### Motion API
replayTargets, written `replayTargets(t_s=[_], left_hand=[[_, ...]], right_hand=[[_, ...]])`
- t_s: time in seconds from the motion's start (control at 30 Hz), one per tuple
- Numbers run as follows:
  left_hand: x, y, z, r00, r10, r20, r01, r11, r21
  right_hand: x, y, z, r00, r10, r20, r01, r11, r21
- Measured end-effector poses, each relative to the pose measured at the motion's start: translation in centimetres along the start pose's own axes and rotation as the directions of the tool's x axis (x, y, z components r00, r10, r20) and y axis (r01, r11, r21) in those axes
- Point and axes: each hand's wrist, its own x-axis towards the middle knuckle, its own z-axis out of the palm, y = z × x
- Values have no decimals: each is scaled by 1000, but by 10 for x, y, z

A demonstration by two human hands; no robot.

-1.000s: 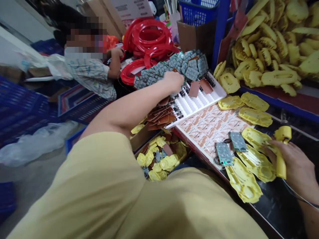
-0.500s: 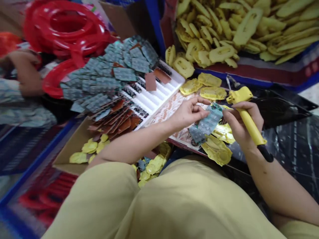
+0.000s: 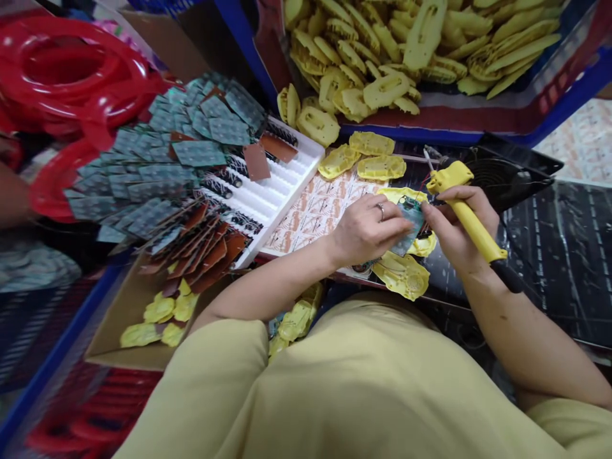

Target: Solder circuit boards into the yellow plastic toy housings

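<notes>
- On the far left, glossy red rings (image 3: 119, 86) are stacked behind a broad heap of grey-green circuit boards (image 3: 143, 169).
- That heap overlaps a white foam tray (image 3: 280, 213), with brown boards (image 3: 215, 252) leaning at its near left end; together they fill the space left of the hands.
- Nearer on the left, a cardboard box (image 3: 108, 331) holds a few yellow pieces; another person's arm (image 3: 13, 197) shows at the left edge.
- Far and to the right, a blue-edged crate (image 3: 459, 121) is piled with yellow shells (image 3: 344, 57); a black fan (image 3: 497, 169) sits just beyond the right hand.
- The left hand (image 3: 366, 229), a ring on one finger, comes in from the left, palm down, its fingers pinching a green circuit board (image 3: 408, 223).
- The right hand (image 3: 461, 226) grips a yellow tool (image 3: 473, 233) slantwise, metal tip pointing far; its fingertips meet the board's right edge, though whether they pinch a wire is too small to tell.
- The board lies between both hands, above an open yellow shell (image 3: 423, 245), partly covered by left fingers; another shell half (image 3: 406, 275) lies just nearer.
</notes>
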Motion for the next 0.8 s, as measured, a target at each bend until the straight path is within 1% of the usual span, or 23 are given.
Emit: replayTargets(t_s=[0.03,0.07,0.1,0.17,0.2,0.23,0.27,0.3,0.33,0.37,0.4,0.43,0.47,0.5,0.53,0.57,0.6,0.63,0.67,0.73,0.77,0.8], left_hand=[[3,1,-1,997,-71,-23,68,991,-118],[7,1,-3,985,-167,-36,153,955,-253],[9,0,-5,961,-273,-32,240,889,-389],[13,-5,-8,883,-469,25,391,703,-594],[14,-8,-10,837,-544,57,448,622,-642],[14,-12,-10,801,-595,71,485,574,-660],[12,-16,-10,784,-618,63,500,568,-654],[9,-19,-10,792,-610,32,491,604,-627],[6,-21,-9,823,-568,-13,457,675,-578],[2,-21,-7,870,-490,-58,398,766,-505],[-3,-20,-6,918,-386,-96,318,857,-407],[-6,-17,-4,957,-266,-111,225,930,-290],[-9,-14,-2,984,-145,-105,126,977,-170],[-10,-10,0,996,-40,-83,34,997,-66],[-10,-7,1,998,42,-57,-41,999,12],[-9,-4,2,995,94,-41,-92,994,56],[-7,-3,3,992,117,-47,-114,992,63],[-4,-3,4,991,111,-80,-109,994,33],[-1,-4,4,989,72,-131,-76,997,-30],[6,-8,5,974,-80,-213,30,973,-228],[9,-11,5,960,-174,-221,93,938,-333],[12,-13,5,943,-262,-205,156,893,-422]], right_hand=[[-1,0,0,1000,11,-1,-11,1000,7],[-2,-1,1,1000,24,-4,-24,1000,20],[-3,-2,2,999,34,-7,-34,999,38],[-6,-4,5,999,40,-19,-38,997,72],[-7,-5,6,999,37,-24,-35,996,82],[-8,-6,7,999,34,-30,-31,996,85],[-9,-6,7,999,35,-35,-32,996,82],[-9,-6,8,998,41,-40,-38,996,76],[-9,-6,8,998,51,-41,-48,996,72],[-9,-6,7,997,64,-37,-61,996,71],[-8,-5,7,997,76,-30,-74,995,74],[-8,-5,6,996,88,-19,-86,993,78],[-7,-4,6,995,97,-8,-96,992,84],[-7,-4,6,995,104,-1,-104,991,89],[-7,-4,5,994,108,4,-108,990,95],[-8,-5,5,994,110,6,-110,989,100],[-8,-6,5,994,113,9,-113,988,103],[-9,-7,5,993,118,13,-119,987,107],[-11,-9,5,992,125,17,-127,985,114],[-14,-11,6,989,148,24,-150,979,135],[-15,-12,7,987,160,25,-161,976,147],[-16,-13,8,985,168,25,-170,972,160]])
